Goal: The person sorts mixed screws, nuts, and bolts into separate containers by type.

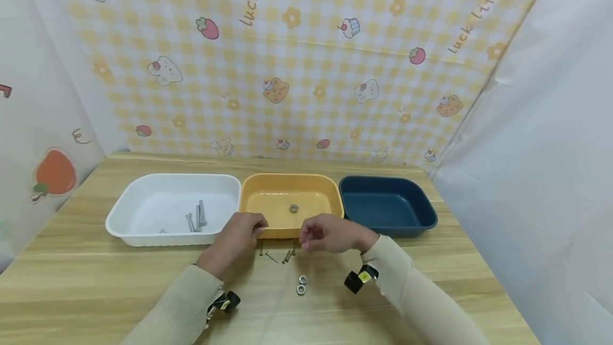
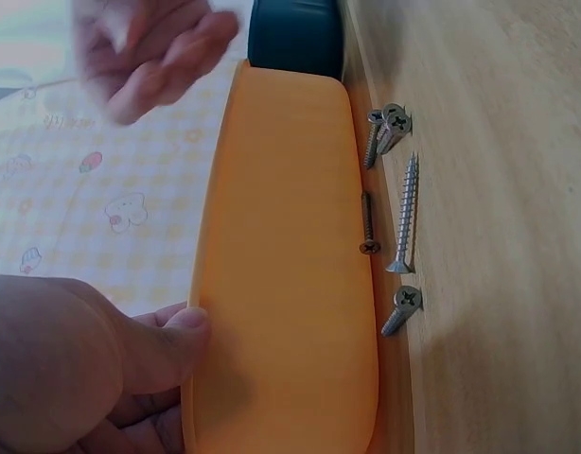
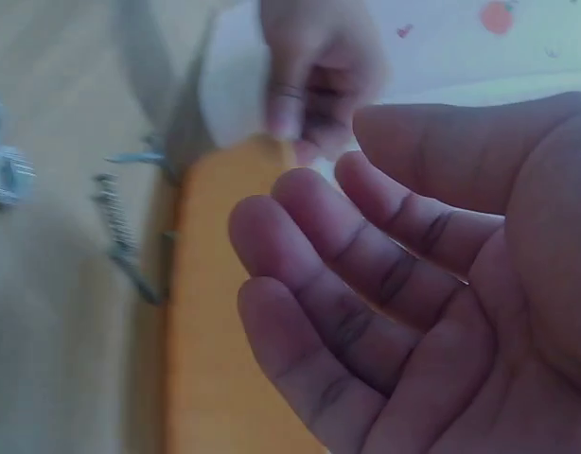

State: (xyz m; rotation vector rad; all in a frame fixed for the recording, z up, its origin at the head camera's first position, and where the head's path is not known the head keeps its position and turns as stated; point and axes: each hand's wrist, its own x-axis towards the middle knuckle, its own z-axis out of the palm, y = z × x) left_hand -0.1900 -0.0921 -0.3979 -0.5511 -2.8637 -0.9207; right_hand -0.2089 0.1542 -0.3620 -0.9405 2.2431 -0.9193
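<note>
My left hand pinches the rim of a yellow tray at its front left, thumb on the outside. Over the tray's front right corner hovers my right hand, its palm bare and fingers loosely bent in the right wrist view. One metal nut lies inside the yellow tray. Along the foot of its front wall lie several screws, some silver and some darker. Nearer to me, two nuts sit close together on the wooden table.
To the left stands a white tray with several long bolts in it. A dark blue tray adjoins the yellow one on the right. Behind the table hangs a yellow checked cloth, and a white sheet borders the right side.
</note>
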